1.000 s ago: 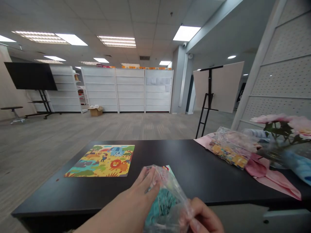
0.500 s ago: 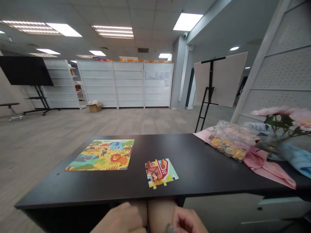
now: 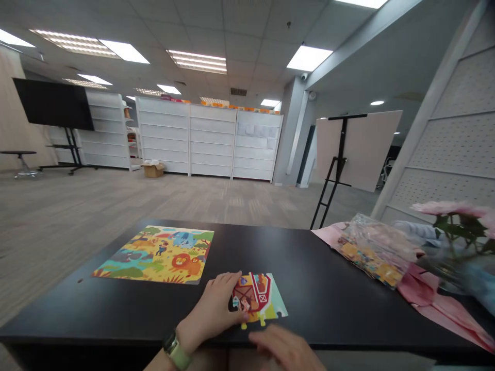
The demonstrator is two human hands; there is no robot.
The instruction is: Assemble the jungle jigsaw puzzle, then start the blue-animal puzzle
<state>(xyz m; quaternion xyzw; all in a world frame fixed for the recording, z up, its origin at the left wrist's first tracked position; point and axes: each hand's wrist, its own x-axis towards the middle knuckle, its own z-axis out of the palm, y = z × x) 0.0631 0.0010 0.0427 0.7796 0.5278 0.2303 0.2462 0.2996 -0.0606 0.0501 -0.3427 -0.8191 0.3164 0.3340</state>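
Table (image 3: 328,288), black and broad, is filled across the near view; over on its left the animal picture board (image 3: 154,257) has been left lying flat, untouched. On the far right, pink cloth (image 3: 431,304) is partly covered by a clear packet (image 3: 373,257) of colourful pieces, and no change is seen there either.

The change comes at the middle! A second ago a clear bag was being handled over this spot; now that bag is out of view, and the small joined puzzle section (image 3: 258,300), with its red barn, is exposed near the front edge, in about the same place as half a second ago. So the work has been shifted from bag to puzzle.

The left hand (image 3: 216,303) has been brought up from below the edge, its thumb and fingers curved around the section's left side; whether it is gripped or only steadied cannot be told. The right hand (image 3: 290,353), blurred, is held with fingers stretched out just beside the lower edge, nothing seen in it. A watch (image 3: 178,352) is worn on the left wrist.
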